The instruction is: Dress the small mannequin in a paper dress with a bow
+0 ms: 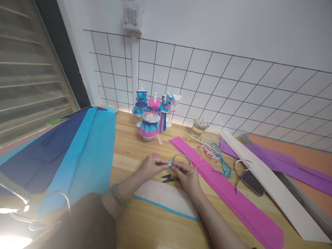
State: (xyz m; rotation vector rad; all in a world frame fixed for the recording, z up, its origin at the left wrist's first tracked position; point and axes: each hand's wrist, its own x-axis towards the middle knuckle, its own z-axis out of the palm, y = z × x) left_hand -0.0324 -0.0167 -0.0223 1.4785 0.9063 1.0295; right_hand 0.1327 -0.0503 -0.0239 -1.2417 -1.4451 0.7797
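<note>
Between my fingertips is a small light-blue piece, perhaps paper or fabric; its exact kind is too small to make out. My left hand pinches its left end, and my right hand pinches the right end. Just beneath the hands lie dark thread snips, partly covered by my right hand. A ring-shaped roll of tape rests right behind my right fingers. Nearer to me, a white strip with a blue edge lies flat under my forearms. A small pink scrap sits behind my left hand.
Several miniature dress forms in dresses stand at the back by the wire grid. A long pink strip lies to the right, with ribbon scraps, a glass jar and a phone. Blue sheets cover the left side.
</note>
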